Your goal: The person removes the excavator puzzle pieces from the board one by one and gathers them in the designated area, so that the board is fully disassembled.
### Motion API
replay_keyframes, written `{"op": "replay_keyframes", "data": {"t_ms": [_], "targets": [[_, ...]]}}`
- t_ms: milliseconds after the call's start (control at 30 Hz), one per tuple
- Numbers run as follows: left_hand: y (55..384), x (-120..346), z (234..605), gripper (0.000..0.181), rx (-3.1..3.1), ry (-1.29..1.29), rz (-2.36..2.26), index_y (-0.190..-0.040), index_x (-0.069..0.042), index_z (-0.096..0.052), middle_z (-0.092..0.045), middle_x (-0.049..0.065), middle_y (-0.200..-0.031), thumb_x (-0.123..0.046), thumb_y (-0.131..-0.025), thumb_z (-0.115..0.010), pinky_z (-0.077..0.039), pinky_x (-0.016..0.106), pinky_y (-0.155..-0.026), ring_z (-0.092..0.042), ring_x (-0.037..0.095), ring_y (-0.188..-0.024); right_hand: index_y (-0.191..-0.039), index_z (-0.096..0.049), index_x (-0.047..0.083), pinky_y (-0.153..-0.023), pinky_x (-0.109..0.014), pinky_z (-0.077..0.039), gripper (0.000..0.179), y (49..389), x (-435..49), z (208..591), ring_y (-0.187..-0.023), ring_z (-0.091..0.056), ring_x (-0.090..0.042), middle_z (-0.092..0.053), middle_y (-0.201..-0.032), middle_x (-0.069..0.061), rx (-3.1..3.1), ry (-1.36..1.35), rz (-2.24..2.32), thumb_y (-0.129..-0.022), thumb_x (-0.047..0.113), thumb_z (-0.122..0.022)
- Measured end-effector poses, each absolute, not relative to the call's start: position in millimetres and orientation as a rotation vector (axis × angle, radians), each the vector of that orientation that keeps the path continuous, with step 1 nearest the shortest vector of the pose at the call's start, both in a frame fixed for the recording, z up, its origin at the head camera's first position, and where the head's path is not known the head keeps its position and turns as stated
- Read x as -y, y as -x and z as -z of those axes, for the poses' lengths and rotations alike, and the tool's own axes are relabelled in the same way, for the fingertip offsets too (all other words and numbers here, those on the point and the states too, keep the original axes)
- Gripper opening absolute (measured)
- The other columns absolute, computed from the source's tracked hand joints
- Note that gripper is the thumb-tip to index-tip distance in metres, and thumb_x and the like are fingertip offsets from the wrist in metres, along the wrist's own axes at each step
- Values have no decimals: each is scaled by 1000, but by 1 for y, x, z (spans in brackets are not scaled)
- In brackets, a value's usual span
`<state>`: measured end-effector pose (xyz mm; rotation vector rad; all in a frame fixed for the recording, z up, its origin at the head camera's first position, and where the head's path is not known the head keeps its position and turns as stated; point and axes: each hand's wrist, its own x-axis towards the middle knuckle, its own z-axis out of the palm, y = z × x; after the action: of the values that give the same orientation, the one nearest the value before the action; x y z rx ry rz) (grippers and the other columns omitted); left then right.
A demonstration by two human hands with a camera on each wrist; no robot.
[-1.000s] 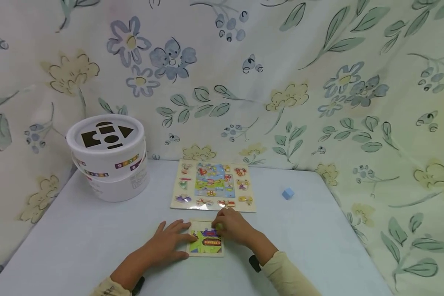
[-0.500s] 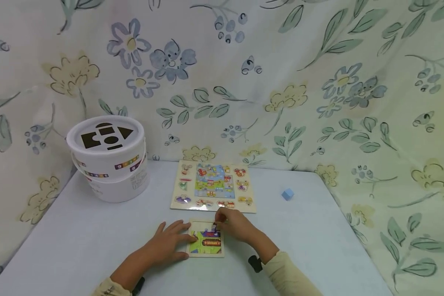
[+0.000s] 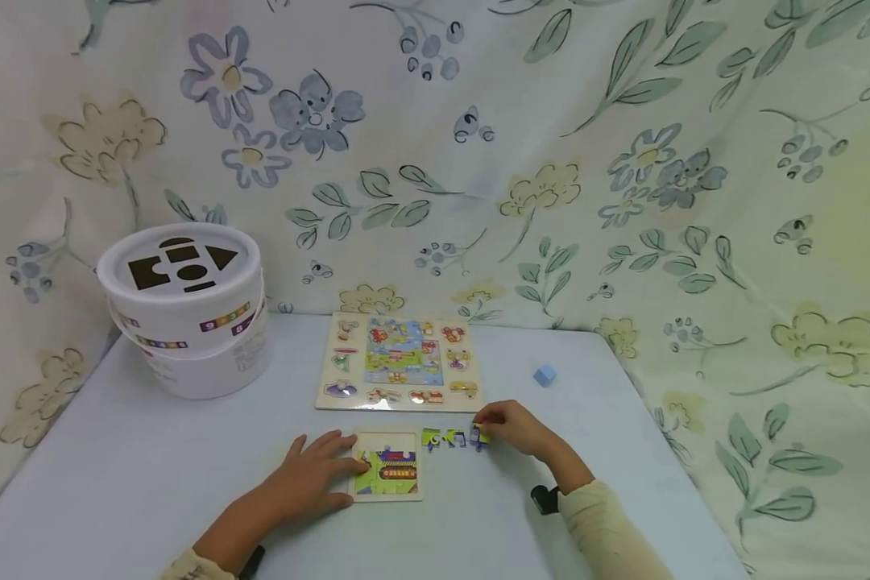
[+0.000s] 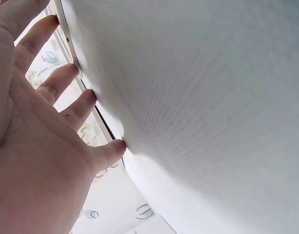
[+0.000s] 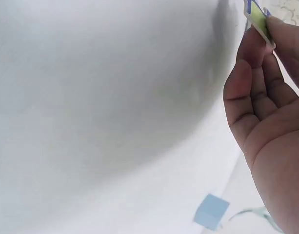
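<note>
A small square jigsaw tray (image 3: pixel 387 498) with a light wooden frame lies before me, its lower part filled with a green and purple vehicle picture, its top strip bare wood. My left hand (image 3: pixel 300 479) rests spread along its left side, some fingertips over the frame and picture. To the tray's right, my right hand (image 3: pixel 518 431) pinches a green and purple jigsaw piece (image 3: pixel 478 435) between thumb and fingers; the right wrist view shows this piece (image 5: pixel 259 22) edge-on. Two loose jigsaw pieces, one green (image 3: pixel 431 437) and one greyish (image 3: pixel 456 438), lie between tray and hand.
Behind the tray lies a larger wooden picture puzzle board (image 3: pixel 326 387) with several vehicle and toy shapes. A white lidded bucket (image 3: pixel 210 354) with shape cut-outs stands back left. A small blue cube (image 3: pixel 544 374) sits back right. Floral cloth (image 3: pixel 406 121) hangs behind the white table.
My right hand has moved right, from the tray's upper right corner to beside it, with a piece in its fingers. Two loose pieces now show there. The left hand stays at the tray.
</note>
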<state>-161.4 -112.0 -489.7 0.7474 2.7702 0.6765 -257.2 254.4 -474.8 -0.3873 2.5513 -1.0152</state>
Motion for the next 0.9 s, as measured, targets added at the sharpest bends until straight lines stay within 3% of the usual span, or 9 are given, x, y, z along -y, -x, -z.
{"op": "replay_keyframes", "data": {"t_ms": [333,600,767,900], "targets": [[164,114,494,43,-2758,-726,-685,-123,-30,-67,-46,8,-147,-40,-82,-75,-14,77,-104,-30,39,-141,-104,-70,10,-78,-29,-50,13,256,-253,484,-88,-57,-13,-66,-100,0,-2553,354,1005,-94,13,-63],[166,117,493,44,-2735,-771,-693,-125,-31,-65,-45,9,-148,-42,-84,-73,-14,77,-104,-29,40,-142,-103,-69,13,-69,-29,-46,11,249,-243,482,-86,-53,-15,-61,-100,0,-2674,285,934,-92,14,-65],[168,116,492,44,-2758,-812,-671,-127,-30,-63,-45,10,-148,-42,-85,-72,-15,77,-104,-30,40,-142,-106,-68,12,-68,-29,-48,14,240,-204,470,-87,-55,-14,-61,-102,1,-2670,450,899,-93,15,-64],[165,116,493,44,-2764,-803,-675,-126,-28,-63,-46,11,-147,-41,-85,-72,-16,77,-103,-30,41,-141,-108,-69,14,-75,-27,-50,16,231,-156,469,-90,-56,-9,-62,-101,7,-2615,688,792,-95,20,-63]]}}
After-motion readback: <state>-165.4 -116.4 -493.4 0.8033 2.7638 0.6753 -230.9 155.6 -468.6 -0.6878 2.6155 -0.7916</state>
